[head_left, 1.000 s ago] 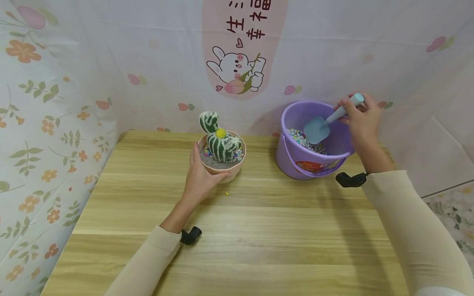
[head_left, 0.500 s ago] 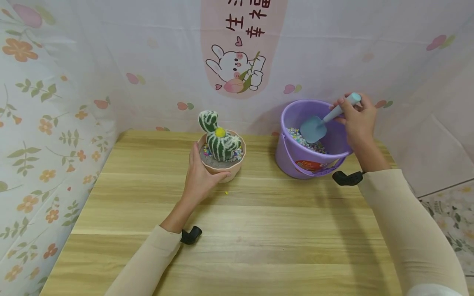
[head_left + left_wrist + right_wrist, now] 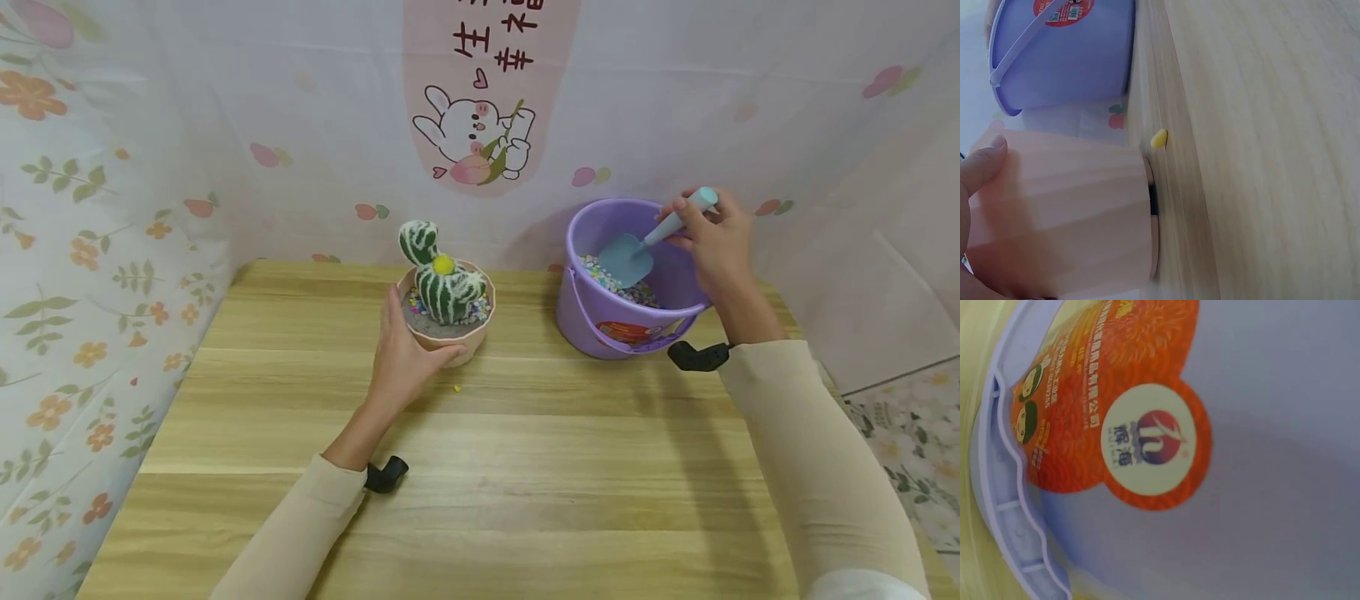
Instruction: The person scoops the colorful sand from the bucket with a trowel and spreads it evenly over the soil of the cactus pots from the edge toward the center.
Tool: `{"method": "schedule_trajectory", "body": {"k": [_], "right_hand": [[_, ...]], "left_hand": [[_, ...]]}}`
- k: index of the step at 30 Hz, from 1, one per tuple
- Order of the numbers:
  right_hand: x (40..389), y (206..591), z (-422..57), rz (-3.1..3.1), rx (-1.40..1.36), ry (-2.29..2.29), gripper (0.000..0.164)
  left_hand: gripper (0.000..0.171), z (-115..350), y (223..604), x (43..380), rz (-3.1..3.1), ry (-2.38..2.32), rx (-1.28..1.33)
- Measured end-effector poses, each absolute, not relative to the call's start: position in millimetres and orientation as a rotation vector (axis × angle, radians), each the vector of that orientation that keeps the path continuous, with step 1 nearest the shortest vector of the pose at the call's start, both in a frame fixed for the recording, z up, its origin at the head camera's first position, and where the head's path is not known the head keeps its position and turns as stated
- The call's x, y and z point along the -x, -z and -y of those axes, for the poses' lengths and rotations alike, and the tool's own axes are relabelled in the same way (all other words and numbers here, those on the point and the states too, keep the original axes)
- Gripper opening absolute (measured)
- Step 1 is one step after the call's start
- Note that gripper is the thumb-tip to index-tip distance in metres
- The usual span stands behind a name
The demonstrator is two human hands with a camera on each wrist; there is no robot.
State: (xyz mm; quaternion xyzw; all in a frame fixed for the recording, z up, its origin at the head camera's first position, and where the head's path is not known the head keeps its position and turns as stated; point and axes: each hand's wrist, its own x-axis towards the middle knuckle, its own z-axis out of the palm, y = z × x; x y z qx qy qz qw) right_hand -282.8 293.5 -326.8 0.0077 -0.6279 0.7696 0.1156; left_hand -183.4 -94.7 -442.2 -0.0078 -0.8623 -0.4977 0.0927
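My left hand (image 3: 405, 362) grips a pale pink flower pot (image 3: 459, 350) at its left and front, thumb along the near side. In the pot stands a green striped cactus (image 3: 446, 293) with a yellow bloom, among grey soil and coloured pebbles. The left wrist view has the thumb on the wall of the pot (image 3: 1066, 212). My right hand (image 3: 722, 246) holds a light blue toy shovel (image 3: 628, 260) by its handle over the purple bucket (image 3: 592, 321). The shovel's blade is down inside the bucket, at the multicoloured pebbles (image 3: 641, 293).
A small yellow pebble (image 3: 457, 388) lies on the wooden table (image 3: 525, 483) just in front of the pot. The bucket's handle (image 3: 596, 329) hangs down its front. Printed cloth (image 3: 315, 125) rises behind and at the left of the table.
My right hand and the shovel have shifted slightly left and the blade sits further left in the bucket. My left hand stays on the pot. The whole head view drifts a little.
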Motion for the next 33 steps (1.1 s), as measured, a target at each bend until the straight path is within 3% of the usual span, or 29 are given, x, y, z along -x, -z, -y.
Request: {"method": "schedule_trajectory", "body": {"k": [12, 23, 33], "right_hand": [[283.6, 330.0, -291.6, 1.892, -0.14, -2.234, 0.021], [284.1, 330.7, -292.5, 1.88, -0.168, -2.277, 0.028], [282.7, 329.9, -294.0, 1.827, -0.153, -2.306, 0.019]], "left_hand": [[0.13, 94.7, 442.2, 183.9, 2.554, 1.478, 0.017], [0.13, 94.2, 443.4, 183.9, 2.548, 1.479, 0.021], [0.13, 94.4, 442.2, 183.4, 2.556, 1.474, 0.02]]}}
